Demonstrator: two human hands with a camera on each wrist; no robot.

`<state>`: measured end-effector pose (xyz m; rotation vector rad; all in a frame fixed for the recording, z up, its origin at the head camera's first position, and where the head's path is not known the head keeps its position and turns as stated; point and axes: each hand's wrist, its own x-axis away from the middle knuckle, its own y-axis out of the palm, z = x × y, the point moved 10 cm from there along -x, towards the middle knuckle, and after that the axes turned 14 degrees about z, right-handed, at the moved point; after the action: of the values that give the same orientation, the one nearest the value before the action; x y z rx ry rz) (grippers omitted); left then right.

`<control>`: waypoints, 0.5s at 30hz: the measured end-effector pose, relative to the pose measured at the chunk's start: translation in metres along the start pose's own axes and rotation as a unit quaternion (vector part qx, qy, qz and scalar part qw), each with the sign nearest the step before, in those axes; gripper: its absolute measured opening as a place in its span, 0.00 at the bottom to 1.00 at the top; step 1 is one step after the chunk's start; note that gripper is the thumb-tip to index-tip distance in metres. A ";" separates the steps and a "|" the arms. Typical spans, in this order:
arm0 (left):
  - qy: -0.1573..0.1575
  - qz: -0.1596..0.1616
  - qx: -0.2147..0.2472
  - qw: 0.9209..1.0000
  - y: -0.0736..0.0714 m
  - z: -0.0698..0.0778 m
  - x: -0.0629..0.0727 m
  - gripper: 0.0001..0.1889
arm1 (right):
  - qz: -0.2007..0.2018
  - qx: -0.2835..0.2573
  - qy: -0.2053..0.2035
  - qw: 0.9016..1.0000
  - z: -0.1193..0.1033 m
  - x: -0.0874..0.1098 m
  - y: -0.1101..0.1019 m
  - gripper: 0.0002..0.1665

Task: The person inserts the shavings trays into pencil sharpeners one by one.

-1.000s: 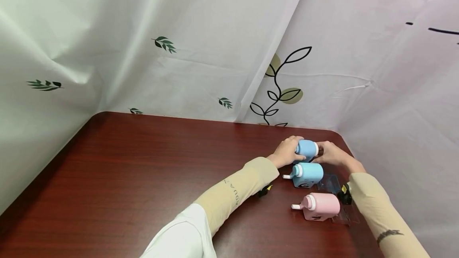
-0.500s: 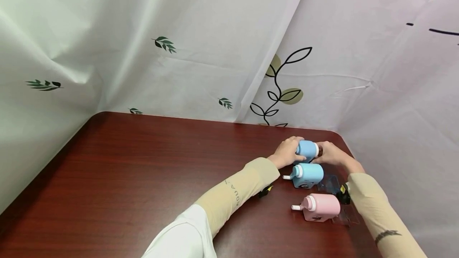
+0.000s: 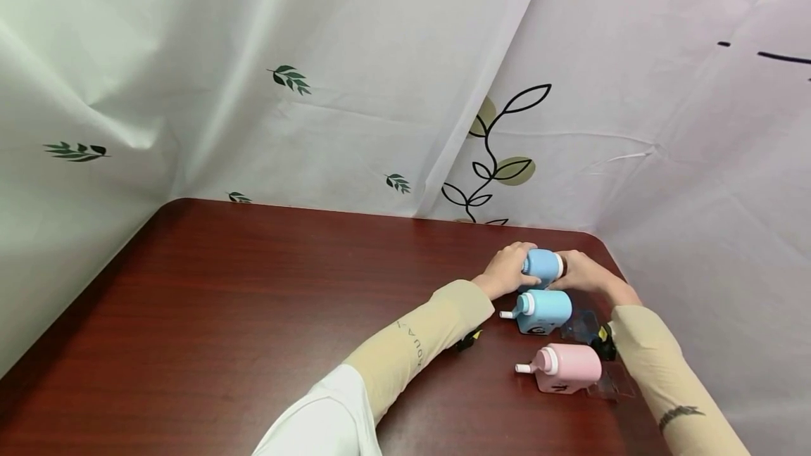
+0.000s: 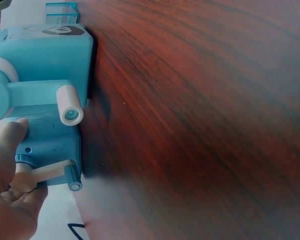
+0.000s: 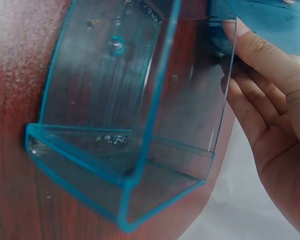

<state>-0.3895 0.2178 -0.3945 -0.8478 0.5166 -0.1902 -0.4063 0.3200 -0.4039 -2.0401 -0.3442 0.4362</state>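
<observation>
A blue pencil sharpener with a crank handle stands near the far right corner of the table. My left hand grips its crank side, the thumb against the body and the fingers beyond the crank. My right hand holds the opposite, white-rimmed end between thumb and curled fingers; what lies inside those fingers is mostly hidden. Just nearer stands a light-blue pencil sharpener, its crank to the left. In the right wrist view a clear teal-edged drawer fills the foreground, before my right hand.
A pink pencil sharpener stands nearest on the right, with a clear drawer to its right. The brown table stretches left. White patterned curtains hang behind and at the sides.
My right hand and forearm have shifted slightly left, closer against the blue pencil sharpener's end. My left hand keeps its grip, and the other sharpeners stay in place.
</observation>
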 end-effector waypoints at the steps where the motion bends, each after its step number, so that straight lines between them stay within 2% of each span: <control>1: 0.000 0.000 0.001 1.000 0.000 0.000 0.000 0.35 | 0.000 0.002 -0.001 1.000 0.000 0.000 0.000 0.33; 15: -0.016 -0.004 0.022 1.000 -0.002 0.000 0.000 0.36 | 0.004 0.013 0.001 1.000 0.001 0.003 -0.001 0.35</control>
<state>-0.3890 0.2166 -0.3935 -0.8096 0.4783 -0.1934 -0.4041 0.3227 -0.4046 -2.0164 -0.3264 0.4408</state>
